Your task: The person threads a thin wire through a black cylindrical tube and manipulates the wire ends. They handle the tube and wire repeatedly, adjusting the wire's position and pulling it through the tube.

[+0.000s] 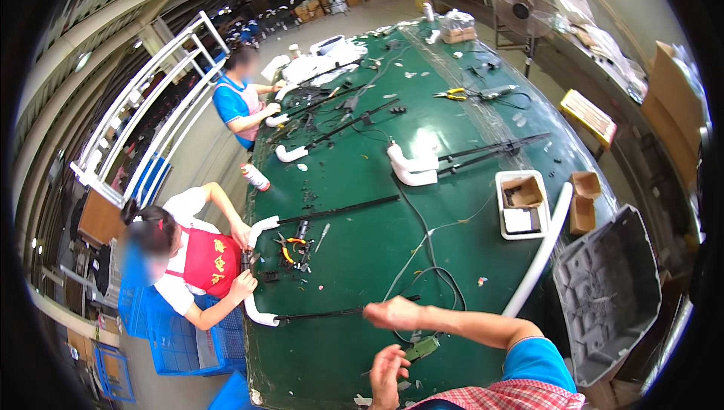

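A: On the head view, how do you find the right hand?

B: From my seat I see the right hand coming in across the table from the right, fingers bent and close together, over the right end of a black rod. Whether it grips the rod, or even touches it, I cannot tell

A: And the left hand?

B: I have it at the lower edge, just below the other one, half open, fingers bent and a little apart. I cannot tell whether anything small is pinched in it

A: What lies about them?

B: I see a green block-shaped thing on the green tabletop, to the right of the left hand and below the right forearm. The rod runs leftward to a white curved tube at the table's edge, and a dark cable loops beyond the right hand

A: Anyone else on your feed?

B: Two people. A co-worker in a red apron sits at the left edge, both hands by a dark piece, with orange-handled pliers nearby. Farther up, I see a co-worker in blue bent over similar parts

A: And over on the right?

B: I get a white tray holding cardboard boxes, a long white tube beside it, and a grey moulded tray at the table's side
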Motion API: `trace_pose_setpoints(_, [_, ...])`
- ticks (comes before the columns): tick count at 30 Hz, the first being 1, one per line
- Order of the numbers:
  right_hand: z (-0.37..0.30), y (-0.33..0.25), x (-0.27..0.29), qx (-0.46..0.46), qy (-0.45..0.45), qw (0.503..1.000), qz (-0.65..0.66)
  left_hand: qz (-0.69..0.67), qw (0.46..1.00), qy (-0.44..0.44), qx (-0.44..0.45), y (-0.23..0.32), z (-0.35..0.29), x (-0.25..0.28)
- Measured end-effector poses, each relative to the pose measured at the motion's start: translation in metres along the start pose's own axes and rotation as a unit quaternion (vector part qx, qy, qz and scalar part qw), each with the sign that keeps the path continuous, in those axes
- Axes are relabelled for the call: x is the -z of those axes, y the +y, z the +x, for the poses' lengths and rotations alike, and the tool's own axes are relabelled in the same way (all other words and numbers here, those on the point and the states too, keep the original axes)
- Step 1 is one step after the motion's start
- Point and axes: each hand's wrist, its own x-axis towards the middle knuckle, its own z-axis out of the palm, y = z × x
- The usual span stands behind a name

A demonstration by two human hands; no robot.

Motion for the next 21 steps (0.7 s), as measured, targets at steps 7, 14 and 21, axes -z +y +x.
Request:
trace_pose_setpoints(7, [-0.021,-0.126,0.060,-0.096,0.150,0.894,0.412,0.147,0.933,0.110,-0.310,0.038,-0.003,0.000])
trace_pose_setpoints(14, [-0.036,-0.198,0.125,-0.045,0.172,0.903,0.391,0.101,0.947,-0.019,-0.305,0.028,-0.016,-0.031])
trace_pose_setpoints(21, [-0.094,-0.178,0.260,0.031,0.663,0.658,0.355,0.147,0.964,-0.116,-0.191,0.002,-0.015,0.003])
